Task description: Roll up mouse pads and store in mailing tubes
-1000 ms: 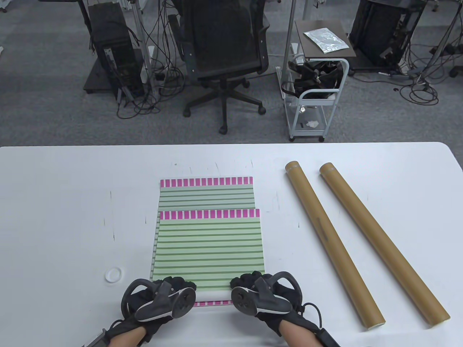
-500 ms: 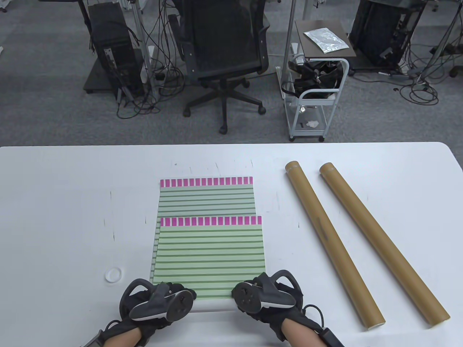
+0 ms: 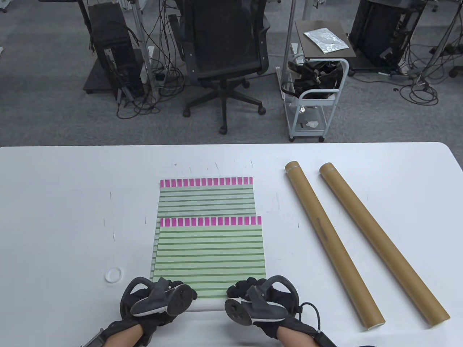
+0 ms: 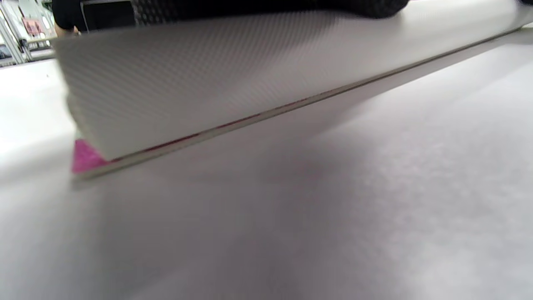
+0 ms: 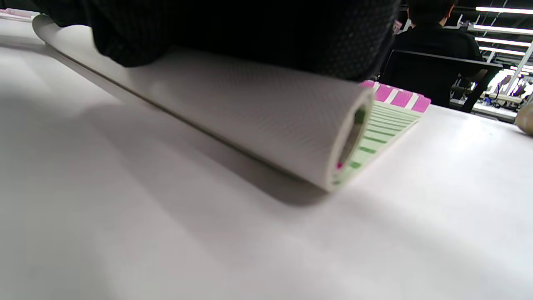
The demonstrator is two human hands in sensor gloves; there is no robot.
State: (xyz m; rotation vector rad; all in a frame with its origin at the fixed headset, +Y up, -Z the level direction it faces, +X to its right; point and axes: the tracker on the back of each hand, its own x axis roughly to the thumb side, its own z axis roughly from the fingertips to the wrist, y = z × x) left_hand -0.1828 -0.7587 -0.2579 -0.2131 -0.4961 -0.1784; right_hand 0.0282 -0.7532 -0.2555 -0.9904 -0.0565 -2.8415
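Note:
Two green-striped mouse pads with pink end bands lie stacked at the table's middle. The upper pad [image 3: 209, 253] overlaps the lower pad [image 3: 206, 197], which reaches farther back. The upper pad's near edge is curled into a short roll [image 3: 209, 305] with its white underside outward. My left hand [image 3: 181, 289] and right hand [image 3: 242, 287] grip that roll at its two ends, fingers curled over it. In the right wrist view the roll [image 5: 258, 112] shows an open spiral end under my glove [image 5: 250, 33]. The left wrist view shows the roll's white back [image 4: 208, 83]. Two brown mailing tubes [image 3: 331, 238] [image 3: 379, 238] lie diagonally at the right.
A small white ring-shaped cap [image 3: 113, 274] lies on the table [image 3: 54, 217] left of the pads. Beyond the table's far edge stand an office chair [image 3: 224, 54] and a small cart [image 3: 314, 90].
The upper pad's near pink band has been turned over and hidden in a roll; white underside now shows. Its far edge slid a little toward me. Both hands tipped forward over the roll.

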